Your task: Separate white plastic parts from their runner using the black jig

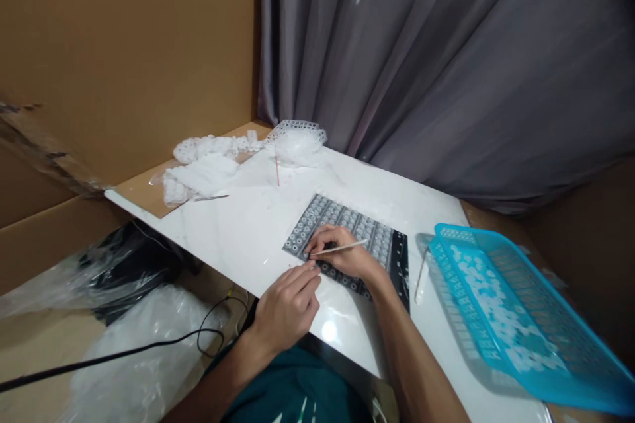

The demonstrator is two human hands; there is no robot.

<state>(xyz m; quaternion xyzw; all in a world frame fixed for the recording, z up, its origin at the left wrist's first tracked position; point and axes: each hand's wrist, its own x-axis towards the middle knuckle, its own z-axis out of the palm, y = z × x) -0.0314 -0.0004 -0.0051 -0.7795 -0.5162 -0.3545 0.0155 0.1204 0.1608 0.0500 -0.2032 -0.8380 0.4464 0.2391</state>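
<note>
A flat dark sheet [391, 241] with rows of small pale round pieces lies on the white table. My right hand [342, 251] is over its near left part, closed in a pen-like grip on a thin pale stick-shaped tool [350, 246]. The tool's tip points down and left, close to the sheet's front edge. There, too, are the fingertips of my left hand [290, 304], its fingers pressed together and bent. Whatever they may pinch is hidden or too small to make out. Both hands nearly touch each other.
On the right stands a blue plastic basket [501, 291] with many small white pieces in it; a thin metal tool [421, 274] lies beside it. White lacy material [203, 175] and clear plastic [297, 142] are piled at the back left. A black cable [124, 349] hangs below left.
</note>
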